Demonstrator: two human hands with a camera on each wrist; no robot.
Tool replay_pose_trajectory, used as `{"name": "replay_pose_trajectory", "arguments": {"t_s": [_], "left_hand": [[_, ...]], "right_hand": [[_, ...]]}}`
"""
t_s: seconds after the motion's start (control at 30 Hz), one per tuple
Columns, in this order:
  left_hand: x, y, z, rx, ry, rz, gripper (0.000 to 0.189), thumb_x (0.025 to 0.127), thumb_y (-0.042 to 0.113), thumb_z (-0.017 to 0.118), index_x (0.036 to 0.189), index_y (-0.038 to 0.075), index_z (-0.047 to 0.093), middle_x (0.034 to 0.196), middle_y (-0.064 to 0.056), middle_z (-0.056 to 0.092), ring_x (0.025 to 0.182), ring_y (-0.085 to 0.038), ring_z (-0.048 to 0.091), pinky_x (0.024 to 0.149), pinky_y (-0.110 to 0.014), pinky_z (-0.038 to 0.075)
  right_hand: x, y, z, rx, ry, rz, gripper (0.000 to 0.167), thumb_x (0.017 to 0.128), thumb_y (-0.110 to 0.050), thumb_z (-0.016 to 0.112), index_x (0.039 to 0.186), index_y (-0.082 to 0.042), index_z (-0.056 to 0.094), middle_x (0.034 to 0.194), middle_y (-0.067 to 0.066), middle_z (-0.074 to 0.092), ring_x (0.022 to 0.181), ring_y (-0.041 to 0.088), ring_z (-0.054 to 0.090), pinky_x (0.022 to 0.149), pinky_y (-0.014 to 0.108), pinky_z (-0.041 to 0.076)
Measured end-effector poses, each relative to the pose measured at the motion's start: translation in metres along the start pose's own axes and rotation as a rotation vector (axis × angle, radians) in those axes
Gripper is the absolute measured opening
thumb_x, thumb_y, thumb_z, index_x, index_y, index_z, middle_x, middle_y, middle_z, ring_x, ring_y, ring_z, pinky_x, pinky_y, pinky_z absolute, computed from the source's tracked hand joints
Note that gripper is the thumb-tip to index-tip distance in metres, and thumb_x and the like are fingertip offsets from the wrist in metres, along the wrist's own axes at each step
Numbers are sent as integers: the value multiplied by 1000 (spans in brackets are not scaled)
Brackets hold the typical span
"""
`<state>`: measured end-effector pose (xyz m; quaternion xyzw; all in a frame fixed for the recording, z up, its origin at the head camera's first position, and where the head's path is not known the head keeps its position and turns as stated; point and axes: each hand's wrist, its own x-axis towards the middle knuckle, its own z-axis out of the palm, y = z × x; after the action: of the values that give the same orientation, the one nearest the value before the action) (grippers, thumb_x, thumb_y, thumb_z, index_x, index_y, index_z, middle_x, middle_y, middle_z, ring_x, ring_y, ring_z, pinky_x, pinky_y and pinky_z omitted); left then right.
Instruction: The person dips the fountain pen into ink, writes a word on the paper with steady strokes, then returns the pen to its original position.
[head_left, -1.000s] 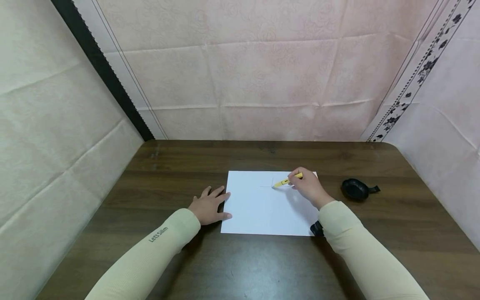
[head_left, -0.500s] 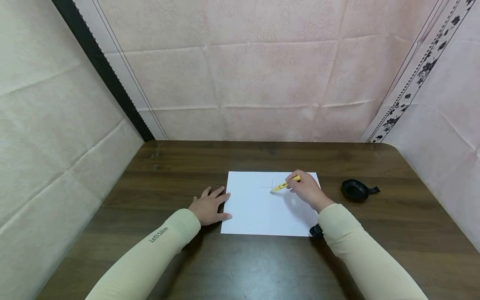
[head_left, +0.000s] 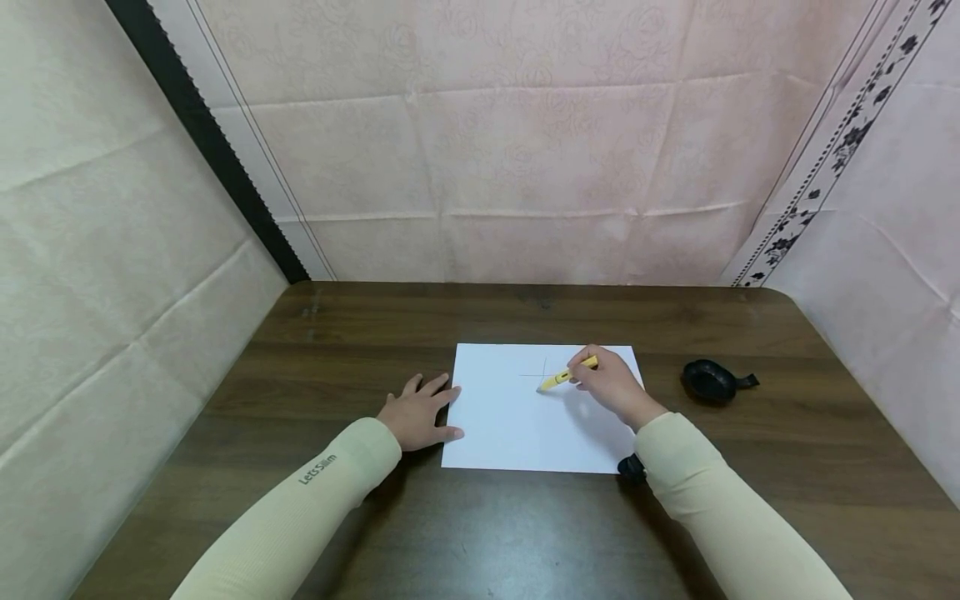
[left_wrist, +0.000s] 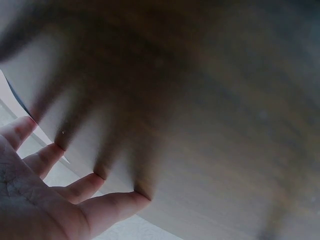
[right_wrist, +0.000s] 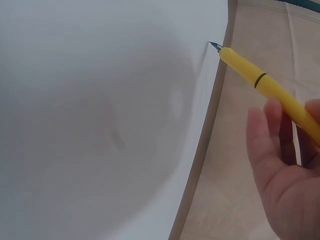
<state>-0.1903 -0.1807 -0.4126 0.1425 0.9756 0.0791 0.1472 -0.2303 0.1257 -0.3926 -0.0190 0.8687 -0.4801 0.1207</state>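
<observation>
A white sheet of paper (head_left: 495,425) lies on the brown table, with thin crossing lines drawn in its upper part. My right hand (head_left: 609,383) pinches a yellow fountain pen (head_left: 558,380), tilted, its nib at the paper just below where the lines meet. In the right wrist view the dark metal nib of the fountain pen (right_wrist: 265,85) meets the sheet (right_wrist: 100,60). Fingers spread, my left hand (head_left: 417,415) rests at the paper's left edge, thumb and index fingertips on the sheet. The left wrist view shows the fingertips (left_wrist: 142,197) pressed on the tabletop.
A small black pan-shaped dish (head_left: 711,382) with a short handle stands on the table (head_left: 360,333) right of the paper. Pale cloth (head_left: 510,167) hangs behind the table and along both sides. A black object (head_left: 632,468) sits under my right wrist.
My right hand has moved slightly toward me and left, taking the fountain pen's nib from the crossing of the lines to below it. The left hand keeps its place.
</observation>
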Motion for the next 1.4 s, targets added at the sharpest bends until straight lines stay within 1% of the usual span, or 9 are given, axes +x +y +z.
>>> {"name": "replay_pose_trajectory", "arguments": {"t_s": [0.4, 0.77, 1.1, 1.4], "left_hand": [[-1, 0, 0, -1, -1, 4, 72, 90, 55, 59, 151, 23, 36, 159, -5, 24, 143, -45, 18, 99, -73, 27], [2, -3, 3, 8, -4, 2, 73, 90, 57, 58, 151, 25, 35, 160, -3, 22, 144, -44, 16, 100, -73, 27], [2, -3, 3, 4, 12, 3, 73, 89, 56, 59, 150, 24, 37, 159, -4, 24, 143, -44, 18, 99, -73, 28], [0, -1, 2, 5, 9, 5, 72, 90, 56, 59, 150, 24, 37, 159, -4, 24, 143, -45, 19, 99, -73, 28]], "right_hand": [[-4, -4, 4, -14, -7, -14, 18, 99, -17, 50, 105, -3, 60, 108, 15, 64, 96, 25, 62, 87, 42, 51], [-6, -5, 7, -16, -25, -15, 18, 99, -18, 51, 104, -4, 61, 107, 14, 64, 94, 23, 62, 87, 42, 51], [-10, -8, 10, -20, -31, -29, 17, 98, -17, 52, 102, -4, 61, 102, 12, 65, 91, 22, 62, 85, 40, 52], [-12, -8, 12, -24, -43, -45, 16, 98, -17, 53, 101, -4, 61, 100, 11, 65, 90, 22, 62, 83, 39, 51]]}}
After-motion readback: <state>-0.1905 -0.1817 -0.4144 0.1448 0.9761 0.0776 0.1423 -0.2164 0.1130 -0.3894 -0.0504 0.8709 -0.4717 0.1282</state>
